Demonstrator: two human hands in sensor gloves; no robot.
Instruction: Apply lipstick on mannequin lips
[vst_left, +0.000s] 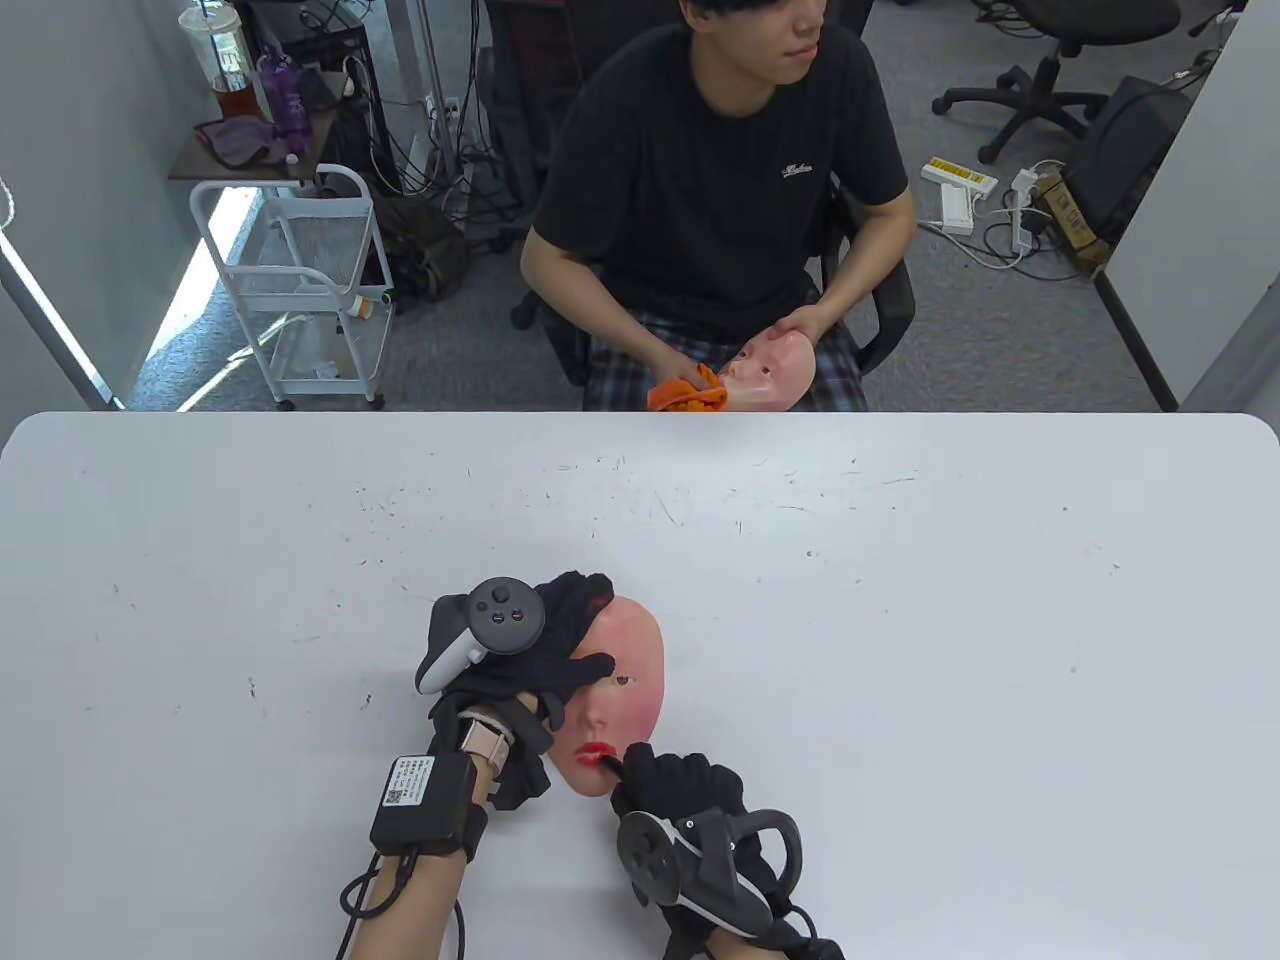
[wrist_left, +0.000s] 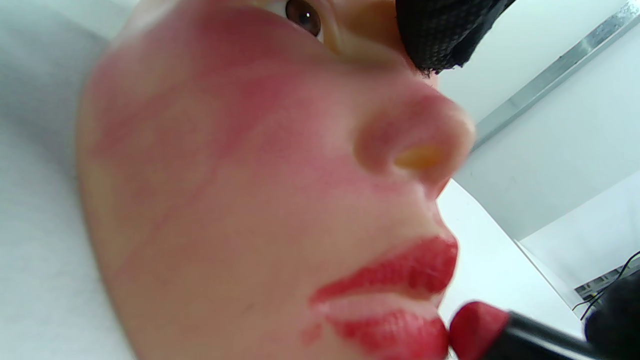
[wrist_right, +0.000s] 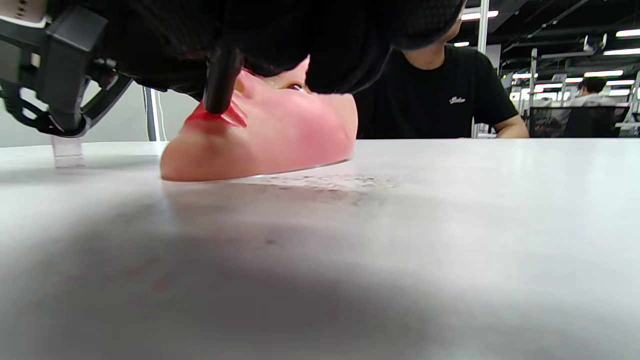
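Observation:
A pink mannequin face lies face up on the white table, its lips painted red. My left hand rests on its forehead and left side and holds it down. My right hand grips a black lipstick whose red tip touches the lips. In the left wrist view the red tip meets the lower lip at its corner. In the right wrist view the black tube stands on the red lips.
A person in a black shirt sits across the table and wipes a second mannequin face with an orange cloth. A small clear stand is on the table behind my left hand.

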